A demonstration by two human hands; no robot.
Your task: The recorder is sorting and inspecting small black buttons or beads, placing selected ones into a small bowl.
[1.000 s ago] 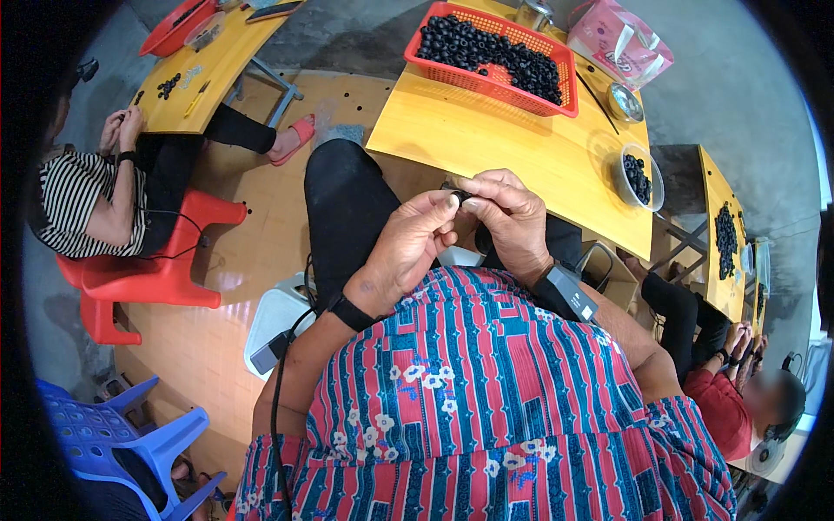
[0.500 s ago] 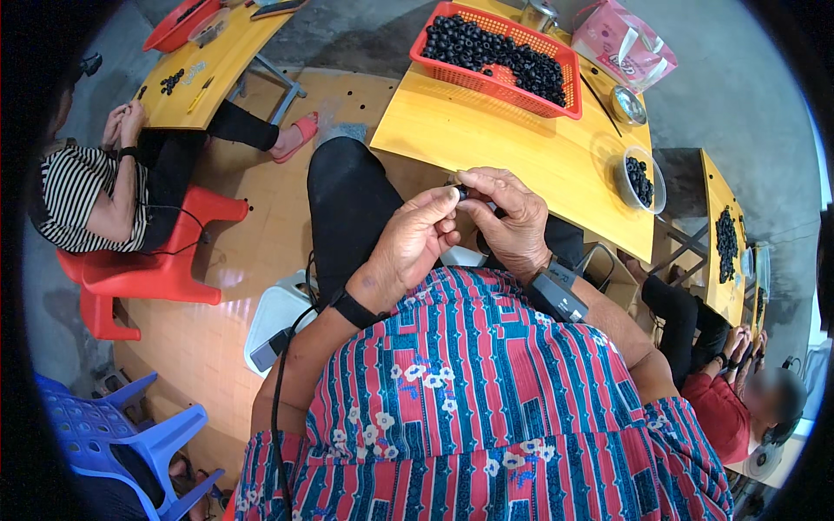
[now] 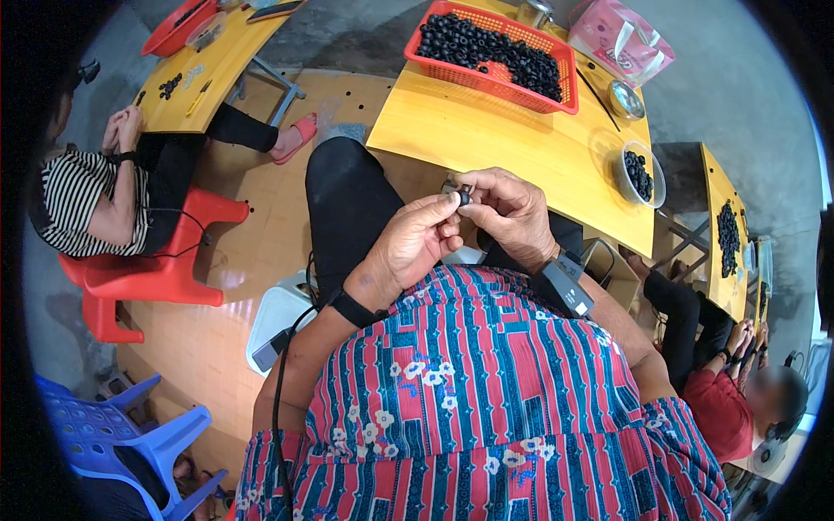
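Between my fingertips is a small round black part (image 3: 464,196), too small to make out its exact kind. My left hand (image 3: 415,233) pinches it from the left with thumb and finger. On the other side, my right hand (image 3: 511,211) grips it too, its thumb below and its bent fingers above. Both hands are held over my lap, just off the near edge of the yellow table (image 3: 512,165). A red plastic basket (image 3: 434,66) on that table holds many similar black parts (image 3: 486,43).
On the table's right are a clear bowl (image 3: 650,198) with black parts, a round metal tin (image 3: 624,101), a dark rod (image 3: 598,97) and a pink bag (image 3: 621,42). People sit at other yellow tables to the left and right. A blue chair (image 3: 113,443) stands at lower left.
My fingers have shifted slightly around the black part, and more of it shows now. The right hand has turned a little; the left has barely moved.
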